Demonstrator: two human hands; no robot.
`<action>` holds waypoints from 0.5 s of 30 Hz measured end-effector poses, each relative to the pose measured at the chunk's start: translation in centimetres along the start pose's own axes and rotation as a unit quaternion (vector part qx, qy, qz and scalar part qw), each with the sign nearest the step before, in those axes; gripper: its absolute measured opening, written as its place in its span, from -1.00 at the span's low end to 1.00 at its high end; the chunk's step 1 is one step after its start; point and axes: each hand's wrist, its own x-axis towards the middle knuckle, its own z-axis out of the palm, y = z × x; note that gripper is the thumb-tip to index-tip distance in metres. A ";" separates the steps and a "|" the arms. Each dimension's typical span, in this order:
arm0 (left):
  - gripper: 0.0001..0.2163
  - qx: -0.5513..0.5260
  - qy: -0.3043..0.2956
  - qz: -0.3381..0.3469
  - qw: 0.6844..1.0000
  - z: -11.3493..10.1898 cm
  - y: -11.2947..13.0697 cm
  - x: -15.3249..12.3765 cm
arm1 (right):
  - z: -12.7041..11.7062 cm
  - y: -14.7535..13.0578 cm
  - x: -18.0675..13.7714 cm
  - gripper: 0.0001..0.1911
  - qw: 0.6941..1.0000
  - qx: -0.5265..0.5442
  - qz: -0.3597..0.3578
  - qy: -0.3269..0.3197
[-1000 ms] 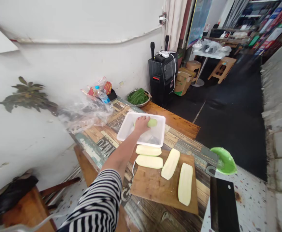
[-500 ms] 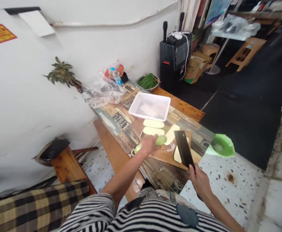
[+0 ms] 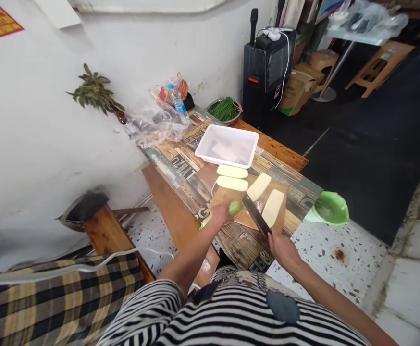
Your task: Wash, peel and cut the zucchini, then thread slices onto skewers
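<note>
Our left hand (image 3: 220, 213) closes its fingers around a green gourd (image 3: 234, 208) on the cutting board (image 3: 231, 194), while our right hand (image 3: 281, 244) grips the cleaver (image 3: 256, 215). It looks firm, smooth and possibly slippery, so we hold its middle.

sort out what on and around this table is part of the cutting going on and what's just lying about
In use:
left hand gripping a green gourd
right hand holding a cleaver
cutting board
four peeled gourd halves
white tray

Lying about:
green bowl
bowl of chives
water bottle
plastic bags
black speaker
</note>
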 end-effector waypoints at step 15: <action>-0.36 -0.097 0.011 0.004 0.995 0.0 -0.4 0.5 | 0.1 -0.7 0.2 -0.66 0.999 0.052 -0.007 -0.011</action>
